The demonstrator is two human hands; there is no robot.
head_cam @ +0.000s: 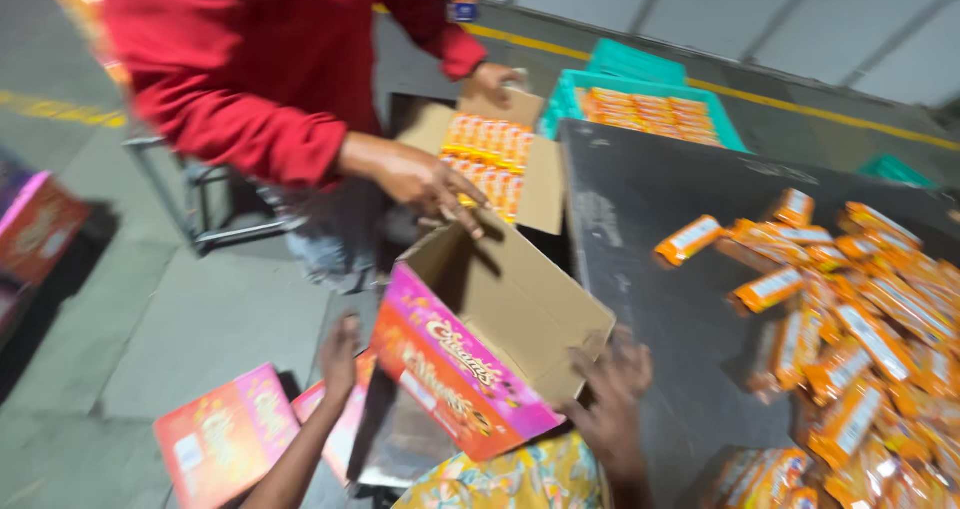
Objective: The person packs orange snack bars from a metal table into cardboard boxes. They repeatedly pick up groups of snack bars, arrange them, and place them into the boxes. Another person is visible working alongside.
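An open cardboard carton (500, 314) with pink and orange printed sides is tilted in front of me, its inside empty. My left hand (338, 357) presses against its lower left side. Gripping the carton's right corner by a flap is my right hand (612, 394). A co-worker in a red sleeve stands across from me; one of their hands (425, 181) hovers just above the carton's far flap. The co-worker's other hand (490, 77) rests on a second open carton (545, 184) filled with rows of orange packets (488, 154).
A dark table (650, 269) at the right carries several loose orange packets (860, 329). Teal crates (640, 69) with more packets stand behind it. Flat pink cartons (225, 437) lie on the grey floor at lower left, another (35, 224) at far left.
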